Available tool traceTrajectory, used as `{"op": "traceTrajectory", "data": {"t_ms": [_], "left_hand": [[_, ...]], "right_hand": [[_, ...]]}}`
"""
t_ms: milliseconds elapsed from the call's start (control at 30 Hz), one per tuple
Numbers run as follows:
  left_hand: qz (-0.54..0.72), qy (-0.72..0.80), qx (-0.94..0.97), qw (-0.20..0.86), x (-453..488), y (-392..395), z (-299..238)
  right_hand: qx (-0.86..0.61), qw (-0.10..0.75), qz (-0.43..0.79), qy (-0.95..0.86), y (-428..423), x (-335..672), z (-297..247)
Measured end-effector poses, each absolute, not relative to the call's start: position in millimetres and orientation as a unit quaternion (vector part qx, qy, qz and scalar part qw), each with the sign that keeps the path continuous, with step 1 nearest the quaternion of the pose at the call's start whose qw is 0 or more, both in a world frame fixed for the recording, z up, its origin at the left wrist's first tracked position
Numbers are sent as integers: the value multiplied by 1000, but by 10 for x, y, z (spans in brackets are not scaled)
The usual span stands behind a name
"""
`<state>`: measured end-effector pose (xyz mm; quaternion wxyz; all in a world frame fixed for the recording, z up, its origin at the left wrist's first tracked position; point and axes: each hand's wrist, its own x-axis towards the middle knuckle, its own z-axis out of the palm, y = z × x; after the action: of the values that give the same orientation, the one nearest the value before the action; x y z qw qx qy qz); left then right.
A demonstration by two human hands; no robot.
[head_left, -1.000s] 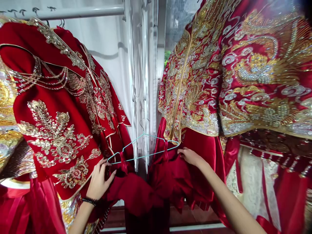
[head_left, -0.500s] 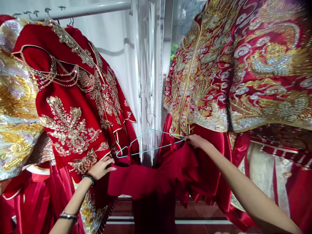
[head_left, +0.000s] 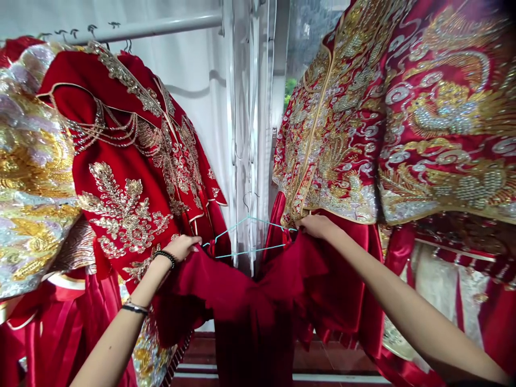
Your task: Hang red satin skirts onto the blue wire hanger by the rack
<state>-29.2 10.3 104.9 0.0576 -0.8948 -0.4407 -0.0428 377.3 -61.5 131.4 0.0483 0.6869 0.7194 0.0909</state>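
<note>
A plain red skirt [head_left: 245, 301] hangs from a light blue wire hanger [head_left: 248, 236] between two embroidered garments. My left hand [head_left: 182, 247], with a black bead bracelet on the wrist, grips the skirt's waist edge by the hanger's left end. My right hand [head_left: 316, 226] pinches the skirt's waist at the hanger's right end, just under the hem of a red and gold jacket [head_left: 334, 134]. The fingertips of both hands are partly tucked into the cloth.
A red jacket with gold embroidery and bead chains [head_left: 129, 161] hangs left on a metal rail [head_left: 153, 28]. A gold and silver garment [head_left: 28, 177] is at far left. White curtain [head_left: 189, 80] and a window frame [head_left: 250, 107] stand behind.
Both hands have lifted the skirt and hanger higher and pulled the waist taut. My left hand moved from the left jacket's hem onto the skirt's edge.
</note>
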Motion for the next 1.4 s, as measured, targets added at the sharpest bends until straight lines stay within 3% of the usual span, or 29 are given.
{"op": "traceTrajectory", "data": {"t_ms": [167,433,633,1067,1267,1400], "left_hand": [[-73,-411,-908,41,-144,138,1085],[-178,-353,-917,47,-179,229,1396],[-160,-323,-931,49,-120,230,1192],[-268,-292,-917,46,145,199,1001],[-280,-305,-910,12,223,191,929],[-292,-303,-907,5,275,188,932]], "right_hand": [[667,80,157,724,-733,3656,1397],[633,55,264,726,-803,3489,1713],[572,48,247,781,-728,3364,1612],[521,44,289,802,-767,3081,1498],[506,-42,280,815,-677,3185,1552],[504,-22,294,812,-640,3124,1446]]}}
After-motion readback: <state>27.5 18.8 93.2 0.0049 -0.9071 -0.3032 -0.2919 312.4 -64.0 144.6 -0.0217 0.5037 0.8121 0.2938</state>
